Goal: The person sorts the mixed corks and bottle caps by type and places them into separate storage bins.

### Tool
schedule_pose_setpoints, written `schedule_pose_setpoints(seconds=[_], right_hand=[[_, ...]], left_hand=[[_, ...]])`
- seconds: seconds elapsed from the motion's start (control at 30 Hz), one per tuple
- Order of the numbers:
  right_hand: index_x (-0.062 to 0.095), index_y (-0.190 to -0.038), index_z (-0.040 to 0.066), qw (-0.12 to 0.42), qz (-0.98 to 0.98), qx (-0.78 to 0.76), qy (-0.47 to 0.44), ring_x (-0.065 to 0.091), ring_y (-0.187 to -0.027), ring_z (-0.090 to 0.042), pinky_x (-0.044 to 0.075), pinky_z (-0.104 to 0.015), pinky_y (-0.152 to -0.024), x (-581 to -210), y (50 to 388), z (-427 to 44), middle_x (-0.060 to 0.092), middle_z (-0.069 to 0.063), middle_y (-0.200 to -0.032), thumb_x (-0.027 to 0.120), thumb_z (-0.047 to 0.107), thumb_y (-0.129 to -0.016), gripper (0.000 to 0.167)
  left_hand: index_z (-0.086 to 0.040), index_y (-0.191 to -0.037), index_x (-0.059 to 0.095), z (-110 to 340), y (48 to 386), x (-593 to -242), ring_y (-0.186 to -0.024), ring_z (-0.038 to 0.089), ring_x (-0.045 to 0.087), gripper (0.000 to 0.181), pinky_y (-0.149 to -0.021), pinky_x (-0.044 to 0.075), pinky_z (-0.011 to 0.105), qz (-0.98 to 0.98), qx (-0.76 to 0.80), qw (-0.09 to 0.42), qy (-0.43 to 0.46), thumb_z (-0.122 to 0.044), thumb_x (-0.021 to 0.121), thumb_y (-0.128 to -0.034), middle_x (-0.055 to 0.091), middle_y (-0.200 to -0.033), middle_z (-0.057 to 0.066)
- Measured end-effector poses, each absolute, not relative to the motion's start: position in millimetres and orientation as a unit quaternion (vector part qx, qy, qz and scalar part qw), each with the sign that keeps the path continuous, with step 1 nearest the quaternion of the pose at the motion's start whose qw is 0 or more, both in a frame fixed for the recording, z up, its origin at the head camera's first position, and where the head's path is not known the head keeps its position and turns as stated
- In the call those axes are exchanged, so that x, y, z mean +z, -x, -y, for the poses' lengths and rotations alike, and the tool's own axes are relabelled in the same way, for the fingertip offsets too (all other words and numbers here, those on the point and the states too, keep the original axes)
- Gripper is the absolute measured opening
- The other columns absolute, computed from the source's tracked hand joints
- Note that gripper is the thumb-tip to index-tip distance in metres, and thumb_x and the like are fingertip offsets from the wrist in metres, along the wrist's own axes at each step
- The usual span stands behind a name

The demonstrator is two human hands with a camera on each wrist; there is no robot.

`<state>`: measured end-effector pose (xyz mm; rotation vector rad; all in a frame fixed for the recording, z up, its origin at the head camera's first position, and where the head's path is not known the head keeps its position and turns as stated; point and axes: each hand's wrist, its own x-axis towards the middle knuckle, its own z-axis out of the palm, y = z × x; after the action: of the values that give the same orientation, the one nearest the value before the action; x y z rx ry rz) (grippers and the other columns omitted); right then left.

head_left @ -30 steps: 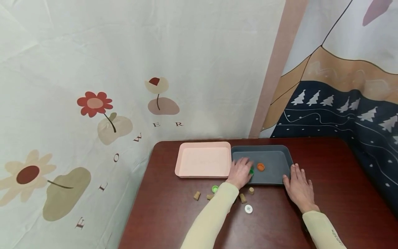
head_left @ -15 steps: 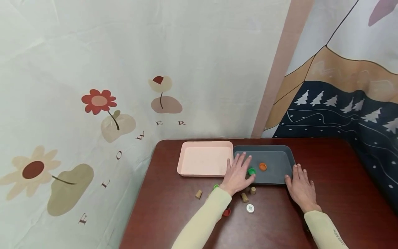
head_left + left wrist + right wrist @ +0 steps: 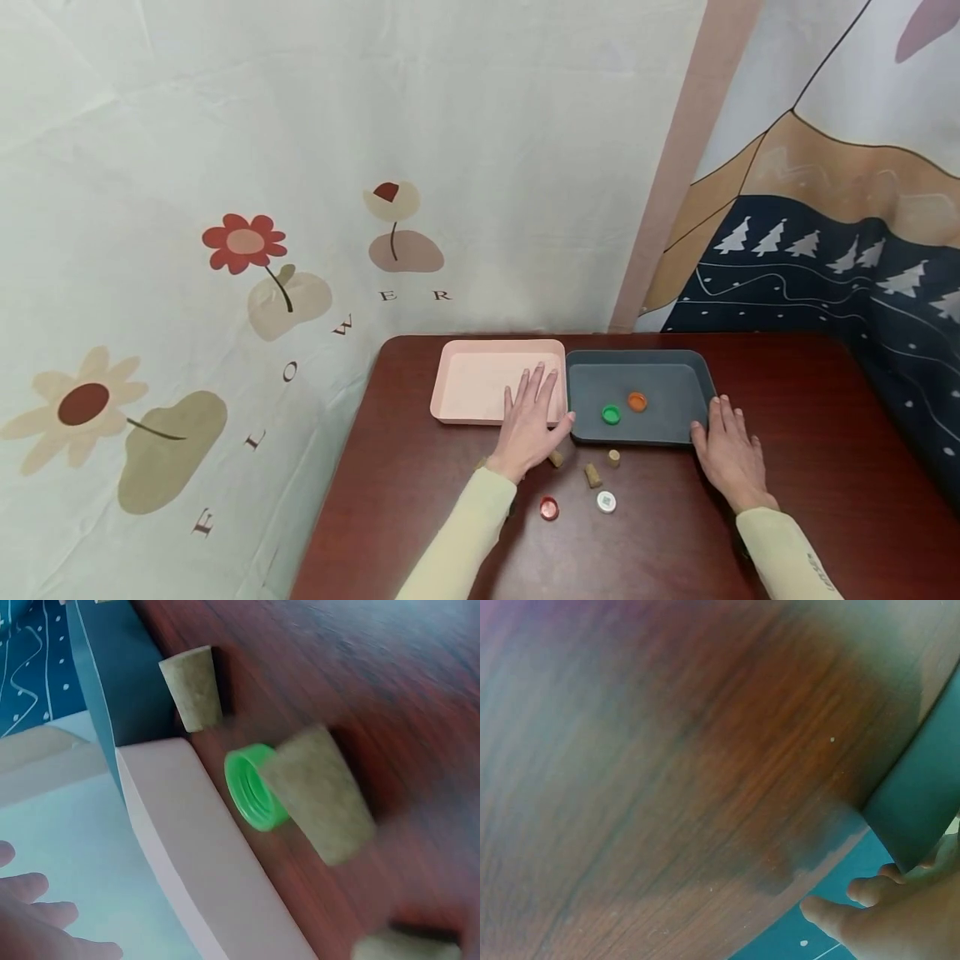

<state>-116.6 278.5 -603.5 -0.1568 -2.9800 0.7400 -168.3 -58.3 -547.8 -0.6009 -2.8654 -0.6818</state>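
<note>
My left hand (image 3: 527, 429), fingers spread and straight, is over the near right part of the pink tray (image 3: 440, 383) and holds nothing. My right hand (image 3: 731, 458) lies at the near right corner of the dark grey tray (image 3: 675, 421), its fingers straight along the outer side. Inside the grey tray are a green bottle cap (image 3: 611, 414) and an orange bottle cap (image 3: 637, 402). In the left wrist view a light green cap (image 3: 255, 787) lies outside the pink tray, partly behind a cork (image 3: 321, 796); the left hand hides that cap in the head view.
On the table in front of the trays are more corks (image 3: 593, 476), a red cap (image 3: 549, 508) and a white cap (image 3: 606, 502). Both trays stand side by side near the table's far edge. A printed cloth (image 3: 525, 208) hangs behind.
My left hand has moved left from the grey tray to above the pink one, its fingers spreading. The green cap now lies uncovered in the grey tray. The right hand has stayed put.
</note>
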Motion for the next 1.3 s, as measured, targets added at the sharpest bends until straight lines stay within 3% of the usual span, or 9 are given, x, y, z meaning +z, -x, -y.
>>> schedule_pose_setpoints(seconds=[0.5, 0.83, 1.3], right_hand=[[0.016, -0.159, -0.013, 0.03, 0.969, 0.242, 0.051, 0.011, -0.151, -0.056, 0.02, -0.081, -0.106, -603.1, 114.9, -280.4, 0.008, -0.032, -0.167, 0.036, 0.036, -0.112, 0.07], [0.016, -0.158, -0.013, 0.04, 0.968, 0.241, 0.048, 0.012, -0.15, -0.057, 0.02, -0.082, -0.104, -604.7, 113.1, -281.2, 0.009, -0.033, -0.166, 0.039, 0.033, -0.112, 0.07], [0.016, -0.158, -0.013, 0.035, 0.968, 0.243, 0.046, 0.014, -0.149, -0.058, 0.02, -0.081, -0.105, -604.6, 115.7, -279.1, 0.01, -0.034, -0.166, 0.039, 0.034, -0.111, 0.071]], left_hand=[[-0.015, -0.16, 0.039, 105.7, 134.7, -560.3, -0.154, 0.039, 0.026, 0.075, -0.113, 0.025, 0.073, 0.947, -0.235, 0.117, 0.184, -0.054, 0.057, -0.0978, 0.029, -0.168, 0.012], [-0.012, -0.155, 0.047, 121.2, 111.4, -576.3, -0.15, 0.041, 0.034, 0.072, -0.111, 0.03, 0.072, 0.944, -0.233, 0.142, 0.182, -0.046, 0.066, -0.0944, 0.038, -0.164, 0.015], [-0.014, -0.156, 0.046, 117.3, 94.8, -596.0, -0.143, 0.039, 0.045, 0.076, -0.111, 0.033, 0.07, 0.951, -0.239, 0.128, 0.148, -0.041, 0.073, -0.0904, 0.05, -0.155, 0.013]])
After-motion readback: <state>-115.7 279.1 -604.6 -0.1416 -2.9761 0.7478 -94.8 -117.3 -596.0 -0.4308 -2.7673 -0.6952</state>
